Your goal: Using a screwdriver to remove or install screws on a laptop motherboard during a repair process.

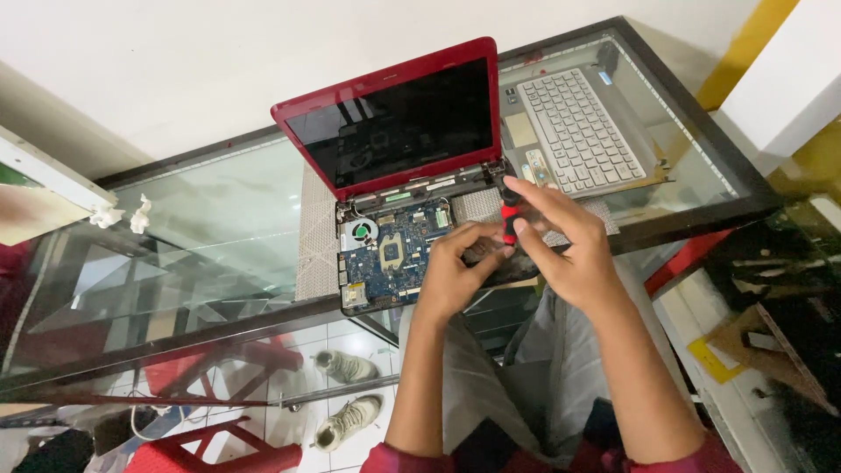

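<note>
A red laptop with its dark screen (403,123) upright lies opened up on a glass table (219,228). Its blue motherboard (390,254) and round fan (359,232) are exposed. My right hand (569,250) grips a red and black screwdriver (509,215), held upright over the right part of the laptop base. My left hand (451,271) rests on the base beside it, fingertips at the screwdriver's lower end. The tip is hidden by my fingers.
The removed silver keyboard panel (578,131) lies at the table's back right. A grey woven mat (317,236) sits under the laptop. Through the glass show shoes (346,366) on the tiled floor and a red stool (210,451). White crumpled bits (123,215) lie at the left.
</note>
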